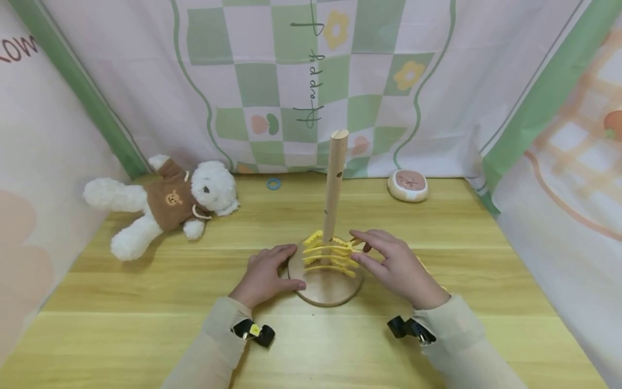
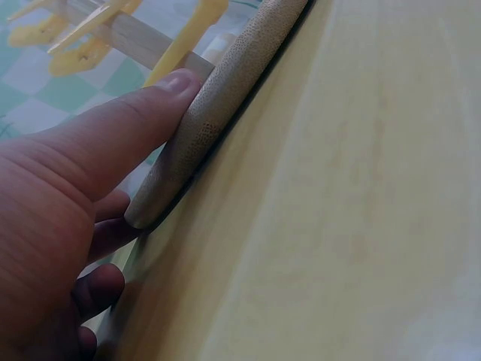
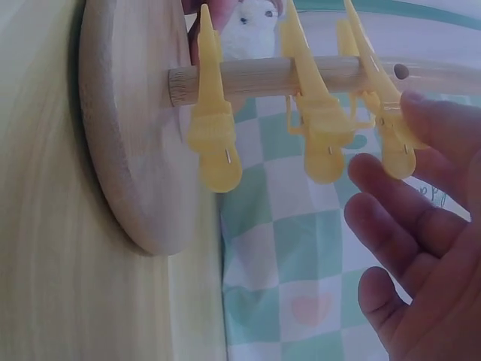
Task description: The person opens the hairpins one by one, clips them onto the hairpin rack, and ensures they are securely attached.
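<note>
A wooden stand has a round base [image 1: 324, 292] and an upright pole [image 1: 332, 183] with small holes. Several yellow plastic clips [image 3: 214, 139] sit across the lower pole, one above another. My left hand [image 1: 262, 273] holds the base at its left side, and the left wrist view has the thumb [image 2: 143, 124] lying on the rim. On the pole's right, my right hand [image 1: 396, 265] pinches the end of the topmost yellow clip [image 3: 398, 158] between thumb and finger. Its other fingers [image 3: 383, 233] are bent below, apart from the clips.
A white plush dog [image 1: 170, 202] in a brown top lies at the table's left back. Near the back curtain are a small blue ring [image 1: 274, 183] and a rounded pink-and-white device [image 1: 408, 185]. Yellow pieces [image 1: 442, 287] show partly behind the right wrist.
</note>
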`<action>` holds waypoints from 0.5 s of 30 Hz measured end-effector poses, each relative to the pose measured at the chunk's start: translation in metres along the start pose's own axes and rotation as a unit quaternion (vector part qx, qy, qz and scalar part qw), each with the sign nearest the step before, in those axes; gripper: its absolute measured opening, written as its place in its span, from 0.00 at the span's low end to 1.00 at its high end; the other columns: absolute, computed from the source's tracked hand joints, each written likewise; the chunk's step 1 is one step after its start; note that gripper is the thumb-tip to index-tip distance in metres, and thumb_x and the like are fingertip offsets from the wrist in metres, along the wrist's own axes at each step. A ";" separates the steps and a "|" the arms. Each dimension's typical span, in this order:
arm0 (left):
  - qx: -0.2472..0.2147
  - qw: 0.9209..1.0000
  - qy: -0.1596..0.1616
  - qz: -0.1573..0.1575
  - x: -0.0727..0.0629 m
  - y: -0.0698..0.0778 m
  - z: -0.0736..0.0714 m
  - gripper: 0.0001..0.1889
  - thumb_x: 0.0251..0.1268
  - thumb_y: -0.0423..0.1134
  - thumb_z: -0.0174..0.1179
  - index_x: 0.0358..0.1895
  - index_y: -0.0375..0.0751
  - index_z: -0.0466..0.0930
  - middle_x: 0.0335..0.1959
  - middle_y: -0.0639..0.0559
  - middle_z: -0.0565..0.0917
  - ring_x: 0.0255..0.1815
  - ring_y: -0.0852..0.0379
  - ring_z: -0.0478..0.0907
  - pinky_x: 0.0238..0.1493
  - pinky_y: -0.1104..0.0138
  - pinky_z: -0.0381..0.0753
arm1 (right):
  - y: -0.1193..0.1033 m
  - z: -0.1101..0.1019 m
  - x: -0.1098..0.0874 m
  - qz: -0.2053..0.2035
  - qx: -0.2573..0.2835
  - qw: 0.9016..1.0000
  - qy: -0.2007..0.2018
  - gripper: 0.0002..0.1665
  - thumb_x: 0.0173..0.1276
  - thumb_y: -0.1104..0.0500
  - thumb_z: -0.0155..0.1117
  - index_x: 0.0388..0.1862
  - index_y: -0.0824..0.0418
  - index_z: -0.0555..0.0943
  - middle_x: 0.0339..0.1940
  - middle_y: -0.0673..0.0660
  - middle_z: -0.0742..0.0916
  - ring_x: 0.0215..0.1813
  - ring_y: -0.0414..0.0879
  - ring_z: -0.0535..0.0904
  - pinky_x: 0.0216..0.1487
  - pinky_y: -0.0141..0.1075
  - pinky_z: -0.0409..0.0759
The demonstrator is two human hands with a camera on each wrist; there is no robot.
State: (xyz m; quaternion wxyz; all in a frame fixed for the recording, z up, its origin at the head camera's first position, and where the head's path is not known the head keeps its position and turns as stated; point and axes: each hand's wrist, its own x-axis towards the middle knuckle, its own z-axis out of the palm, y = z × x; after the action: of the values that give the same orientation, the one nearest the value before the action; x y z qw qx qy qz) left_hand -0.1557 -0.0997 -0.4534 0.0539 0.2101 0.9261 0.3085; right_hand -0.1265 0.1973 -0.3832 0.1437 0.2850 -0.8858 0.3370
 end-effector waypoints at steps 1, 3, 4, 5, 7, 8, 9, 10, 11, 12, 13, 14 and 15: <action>0.001 1.000 0.000 0.000 0.000 0.000 0.000 0.50 0.49 0.65 0.73 0.76 0.50 0.66 0.74 0.52 0.69 0.70 0.45 0.67 0.67 0.44 0.58 | 0.000 0.000 0.000 0.001 0.002 1.000 0.003 0.27 0.67 0.60 0.71 0.65 0.62 0.79 0.51 0.53 0.87 0.46 0.46 0.81 0.41 0.43 0.81; 0.001 1.000 0.000 0.001 0.000 0.000 0.000 0.50 0.49 0.65 0.73 0.76 0.50 0.66 0.74 0.52 0.69 0.70 0.45 0.67 0.67 0.44 0.58 | 0.001 0.000 -0.001 0.004 0.007 1.000 0.009 0.29 0.65 0.60 0.73 0.65 0.62 0.79 0.53 0.54 0.86 0.49 0.48 0.82 0.47 0.47 0.81; 0.000 1.000 0.000 0.001 0.000 0.000 -0.001 0.50 0.49 0.65 0.73 0.76 0.50 0.66 0.74 0.52 0.69 0.70 0.45 0.67 0.66 0.44 0.58 | 0.002 -0.001 -0.002 0.006 0.010 1.000 0.011 0.30 0.65 0.60 0.73 0.65 0.61 0.78 0.54 0.54 0.86 0.51 0.49 0.82 0.50 0.49 0.81; 0.000 1.000 0.001 0.001 0.000 0.000 -0.001 0.50 0.49 0.65 0.73 0.76 0.50 0.66 0.74 0.52 0.69 0.70 0.45 0.67 0.66 0.44 0.58 | 0.002 -0.001 -0.003 0.009 0.011 1.000 0.014 0.30 0.64 0.60 0.74 0.65 0.61 0.78 0.54 0.54 0.86 0.52 0.50 0.82 0.52 0.50 0.81; 0.000 1.000 0.002 0.000 -0.001 0.000 -0.001 0.50 0.49 0.64 0.73 0.76 0.50 0.66 0.74 0.52 0.69 0.69 0.45 0.67 0.66 0.44 0.58 | 0.002 -0.003 -0.005 0.016 0.013 1.000 0.018 0.30 0.63 0.59 0.75 0.64 0.60 0.79 0.56 0.54 0.85 0.55 0.52 0.82 0.54 0.52 0.80; 0.000 1.000 0.002 0.000 -0.001 0.000 -0.001 0.50 0.49 0.64 0.73 0.76 0.50 0.66 0.74 0.52 0.69 0.69 0.45 0.68 0.66 0.44 0.59 | 0.002 -0.004 -0.006 0.022 0.012 1.000 0.020 0.30 0.63 0.58 0.75 0.64 0.60 0.79 0.57 0.54 0.85 0.56 0.52 0.81 0.55 0.52 0.79; 0.000 1.000 0.002 0.000 -0.001 0.000 -0.001 0.49 0.49 0.64 0.73 0.76 0.50 0.66 0.74 0.52 0.69 0.69 0.45 0.68 0.66 0.44 0.59 | 0.003 -0.006 -0.008 0.028 0.009 0.999 0.022 0.31 0.62 0.58 0.76 0.64 0.59 0.79 0.58 0.54 0.84 0.58 0.52 0.80 0.56 0.52 0.79; 0.001 1.000 0.003 0.000 -0.001 0.000 -0.001 0.50 0.49 0.65 0.73 0.76 0.50 0.66 0.74 0.52 0.69 0.69 0.45 0.68 0.66 0.44 0.59 | 0.003 -0.007 -0.010 0.033 0.005 0.999 0.025 0.31 0.62 0.57 0.76 0.64 0.59 0.79 0.58 0.54 0.84 0.59 0.51 0.80 0.57 0.52 0.78; 0.001 1.000 0.002 0.000 -0.001 0.000 -0.001 0.50 0.49 0.65 0.73 0.76 0.50 0.66 0.74 0.52 0.69 0.69 0.45 0.68 0.66 0.44 0.59 | 0.004 -0.009 -0.012 0.039 0.002 0.999 0.029 0.31 0.62 0.57 0.77 0.64 0.59 0.80 0.59 0.54 0.84 0.60 0.52 0.79 0.57 0.52 0.77; 0.002 1.000 0.002 0.000 -0.001 0.000 -0.001 0.50 0.49 0.65 0.73 0.76 0.50 0.66 0.74 0.52 0.69 0.69 0.45 0.68 0.66 0.44 0.59 | 0.004 -0.011 -0.014 0.044 -0.001 0.999 0.032 0.31 0.61 0.57 0.77 0.63 0.59 0.80 0.60 0.54 0.83 0.61 0.52 0.78 0.58 0.52 0.77; 0.002 1.000 0.001 0.000 -0.001 0.000 -0.001 0.50 0.49 0.65 0.73 0.76 0.50 0.66 0.74 0.52 0.69 0.69 0.45 0.68 0.66 0.44 0.59 | 0.006 -0.012 -0.017 0.051 -0.005 0.998 0.036 0.31 0.61 0.57 0.77 0.63 0.59 0.80 0.60 0.54 0.83 0.62 0.52 0.78 0.59 0.53 0.76; 0.003 1.000 0.000 0.000 -0.001 0.000 -0.001 0.50 0.49 0.65 0.72 0.76 0.50 0.66 0.74 0.53 0.69 0.69 0.45 0.67 0.66 0.44 0.59 | 0.007 -0.014 -0.020 0.057 -0.010 0.998 0.040 0.32 0.60 0.57 0.78 0.63 0.60 0.80 0.60 0.54 0.83 0.62 0.52 0.77 0.60 0.53 0.75; 0.003 1.000 0.000 0.000 -0.001 0.000 -0.001 0.50 0.49 0.65 0.72 0.76 0.50 0.66 0.74 0.53 0.69 0.69 0.45 0.67 0.66 0.44 0.59 | 0.008 -0.016 -0.022 0.061 -0.012 0.997 0.044 0.32 0.59 0.57 0.78 0.63 0.60 0.80 0.60 0.55 0.82 0.63 0.53 0.77 0.60 0.54 0.74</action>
State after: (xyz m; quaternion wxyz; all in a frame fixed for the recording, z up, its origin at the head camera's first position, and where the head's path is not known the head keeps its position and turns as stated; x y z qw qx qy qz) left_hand -0.1555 -0.1006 -0.4525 0.0535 0.2105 0.9270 0.3056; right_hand -0.1127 0.2218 -0.3856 0.1653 0.2131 -0.8984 0.3465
